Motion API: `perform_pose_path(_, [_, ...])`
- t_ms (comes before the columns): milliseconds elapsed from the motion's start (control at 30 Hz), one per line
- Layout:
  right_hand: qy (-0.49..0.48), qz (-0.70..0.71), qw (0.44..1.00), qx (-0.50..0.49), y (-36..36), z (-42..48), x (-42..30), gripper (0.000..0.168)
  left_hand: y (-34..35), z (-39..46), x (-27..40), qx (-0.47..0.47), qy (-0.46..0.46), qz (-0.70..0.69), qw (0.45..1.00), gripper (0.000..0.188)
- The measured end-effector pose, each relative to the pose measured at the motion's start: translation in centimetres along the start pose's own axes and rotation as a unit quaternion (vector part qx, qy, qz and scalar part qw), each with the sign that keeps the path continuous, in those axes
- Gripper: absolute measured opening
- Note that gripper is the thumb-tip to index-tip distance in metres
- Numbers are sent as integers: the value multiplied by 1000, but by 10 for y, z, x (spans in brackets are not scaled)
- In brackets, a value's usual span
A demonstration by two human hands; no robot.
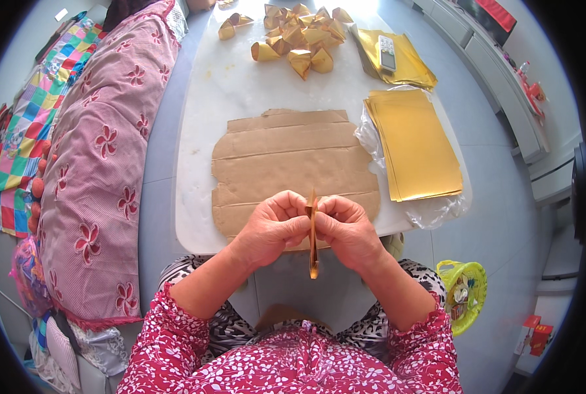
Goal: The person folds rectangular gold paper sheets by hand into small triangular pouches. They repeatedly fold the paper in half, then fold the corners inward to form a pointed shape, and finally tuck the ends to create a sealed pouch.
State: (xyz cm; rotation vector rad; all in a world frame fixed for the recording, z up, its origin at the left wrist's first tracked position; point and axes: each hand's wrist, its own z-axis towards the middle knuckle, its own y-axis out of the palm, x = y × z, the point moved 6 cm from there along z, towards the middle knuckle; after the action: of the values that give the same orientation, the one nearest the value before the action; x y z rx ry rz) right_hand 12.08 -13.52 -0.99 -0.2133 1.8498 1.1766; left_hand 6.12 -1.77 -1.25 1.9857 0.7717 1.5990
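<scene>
Between my left hand [280, 225] and my right hand [346, 227] is a folded piece of gold paper [313, 246], seen nearly edge-on. Thumbs and fingers of both hands pinch it from either side, and part of it is hidden by them. They hold it over the near edge of a flattened brown cardboard sheet [293, 167], which lies on the white table [199, 98]. A stack of flat gold paper sheets [421, 147] rests on clear plastic to the right of the cardboard. Several folded gold paper pieces [303, 37] are heaped at the table's far end.
A remote control [387, 53] lies on more gold sheets [416, 64] at the far right. A yellow-green waste basket [480, 300] with litter stands on the floor at right. Along the left runs a sofa with a pink flower-patterned cover [101, 162]. White cabinets [495, 79] line the right wall.
</scene>
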Motion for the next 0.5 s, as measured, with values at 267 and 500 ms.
perform_pose_path(267, [30, 37, 996, -78, 7, -5, 2, 3, -1, -4, 8, -73, -54, 44, 995, 13])
perform_pose_path(500, [20, 74, 985, -152, 14, -6, -2, 6, -1, -10, 18, -135, -95, -14, 986, 5])
